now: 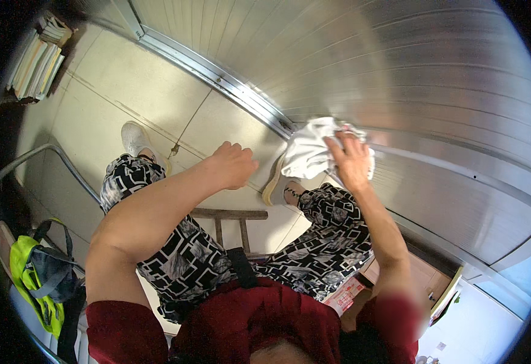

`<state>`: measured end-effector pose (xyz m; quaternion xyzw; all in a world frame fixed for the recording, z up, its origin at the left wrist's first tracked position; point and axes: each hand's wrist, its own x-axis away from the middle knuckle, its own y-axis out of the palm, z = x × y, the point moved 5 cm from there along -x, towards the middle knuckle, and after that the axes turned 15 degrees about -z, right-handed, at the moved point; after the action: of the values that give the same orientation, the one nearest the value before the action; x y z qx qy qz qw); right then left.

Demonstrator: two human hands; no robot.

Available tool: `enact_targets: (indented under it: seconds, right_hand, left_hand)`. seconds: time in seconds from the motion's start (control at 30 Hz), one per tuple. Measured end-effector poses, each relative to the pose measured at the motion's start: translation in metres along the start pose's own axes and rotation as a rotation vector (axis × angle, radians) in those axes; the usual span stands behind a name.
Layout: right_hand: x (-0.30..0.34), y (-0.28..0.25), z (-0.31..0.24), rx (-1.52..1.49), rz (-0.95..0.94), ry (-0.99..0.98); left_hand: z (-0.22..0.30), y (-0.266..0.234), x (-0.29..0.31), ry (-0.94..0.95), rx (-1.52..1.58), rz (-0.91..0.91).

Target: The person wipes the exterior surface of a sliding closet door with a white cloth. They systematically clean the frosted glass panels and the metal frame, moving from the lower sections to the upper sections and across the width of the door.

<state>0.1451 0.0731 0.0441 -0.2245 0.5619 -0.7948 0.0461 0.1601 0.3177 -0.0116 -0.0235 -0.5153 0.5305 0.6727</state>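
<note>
A crumpled white cloth (309,147) lies bunched under my right hand (349,159), against the lower part of a shiny ribbed panel (411,79). The fingers of that hand are bent over the cloth and hold it to the surface. My left hand (235,165) hangs in front of me above the tiled floor, its fingers curled in a loose fist. No object shows in it, and it touches neither the cloth nor the panel.
A metal rail (217,79) edges the panel's foot. Below me is a wooden stool (232,214), between my shoes. A green and grey backpack (41,276) rests on a chair at left. Stacked books (38,67) stand far left, and an open drawer (423,276) is at right.
</note>
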Motion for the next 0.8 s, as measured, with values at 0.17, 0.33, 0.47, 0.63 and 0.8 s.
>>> enact_targets:
  seconds: [0.17, 0.33, 0.47, 0.63, 0.8]
  right_hand:
    - [0.017, -0.073, 0.008, -0.032, 0.176, 0.156]
    - [-0.028, 0.048, -0.017, -0.059, -0.022, 0.178]
    - [-0.070, 0.167, -0.045, -0.045, -0.231, 0.231]
    - [-0.099, 0.179, -0.053, -0.314, -0.234, 0.399]
    - [-0.066, 0.136, -0.036, -0.613, -0.013, 0.506]
  left_hand:
    - [0.012, 0.006, -0.001, 0.019, 0.000, -0.072]
    - [0.003, 0.020, 0.011, 0.024, 0.072, -0.053]
    - [-0.010, 0.032, 0.026, -0.040, 0.130, 0.063]
    - [-0.017, 0.036, 0.031, -0.092, 0.151, 0.071]
    - [-0.011, 0.029, 0.034, -0.055, 0.141, 0.119]
